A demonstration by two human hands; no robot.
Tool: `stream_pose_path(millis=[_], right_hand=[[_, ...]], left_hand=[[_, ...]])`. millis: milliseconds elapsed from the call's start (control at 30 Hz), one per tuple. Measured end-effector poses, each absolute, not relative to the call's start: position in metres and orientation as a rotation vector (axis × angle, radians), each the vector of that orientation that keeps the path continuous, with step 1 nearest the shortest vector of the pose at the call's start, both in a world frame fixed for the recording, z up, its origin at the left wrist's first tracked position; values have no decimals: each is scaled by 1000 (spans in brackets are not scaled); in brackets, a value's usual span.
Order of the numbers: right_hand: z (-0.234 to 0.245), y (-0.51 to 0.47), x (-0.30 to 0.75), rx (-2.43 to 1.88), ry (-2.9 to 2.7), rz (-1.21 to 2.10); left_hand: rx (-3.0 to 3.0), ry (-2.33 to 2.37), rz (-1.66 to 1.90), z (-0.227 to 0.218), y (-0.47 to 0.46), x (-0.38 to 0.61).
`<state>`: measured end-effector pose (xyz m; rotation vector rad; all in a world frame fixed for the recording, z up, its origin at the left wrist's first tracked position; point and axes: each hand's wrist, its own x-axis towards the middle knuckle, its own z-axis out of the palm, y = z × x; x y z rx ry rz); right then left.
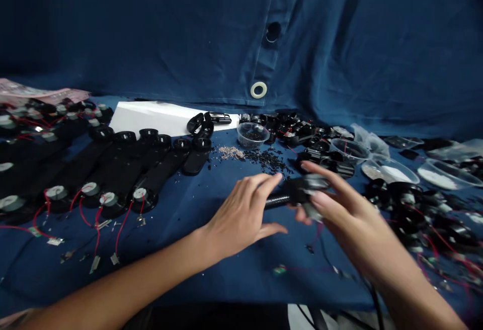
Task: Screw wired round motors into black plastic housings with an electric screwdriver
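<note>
My right hand (335, 204) grips a black plastic part (298, 189) with a greyish round piece on it, blurred by motion. Below it, thin wires lead down to a small green circuit board (279, 269) on the blue cloth. My left hand (241, 214) is just left of that part, its fingers stretched out and the thumb apart. Between the two hands a black ribbed rod (277, 200) shows, partly hidden behind the left fingers. Whether the left fingertips touch the black part I cannot tell.
Long black housings (162, 169) with motors and red wires lie in rows at left. A clear tub (252, 136) stands behind small screws (231, 153) and black bits (267, 161). At right are more black parts (403, 199) and shallow clear bowls (388, 169). A blue curtain (169, 33) hangs behind.
</note>
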<state>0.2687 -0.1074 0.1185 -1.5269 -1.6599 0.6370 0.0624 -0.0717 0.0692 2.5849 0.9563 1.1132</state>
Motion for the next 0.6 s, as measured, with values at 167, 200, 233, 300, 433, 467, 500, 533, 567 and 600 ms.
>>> stream_pose_path(millis=[167,200,233,300,433,467,500,533,567,600], right_hand=[[120,-51,195,-1188,-1372,1493],[116,-46,188,-1185,-1335,1537],[111,-41,183,-1191,-1314,1561],[99,-34,177,-1231,-1310,1589],[77,-24,177,-1311,-1380,1658],[74,-23,179,-1317,-1411,1674],[71,-21,181,-1324,-1447,1684],[69,-21,183,-1333,-1486,1688],[69,-20,185,-1344,-1518,1688],[69,-19,187,-1356,-1547,1691]], left_hand=[[2330,1283,1314,65,-65,36],[2338,1351,1311,61,-63,30],[2362,1406,1295,58,-62,25],[2407,1493,1222,50,-59,17],[2337,1532,1041,33,-54,10],[2295,1500,1008,28,-52,9],[2250,1462,985,25,-50,8],[2201,1425,968,21,-47,7],[2153,1395,958,19,-45,7],[2113,1376,955,18,-42,6]])
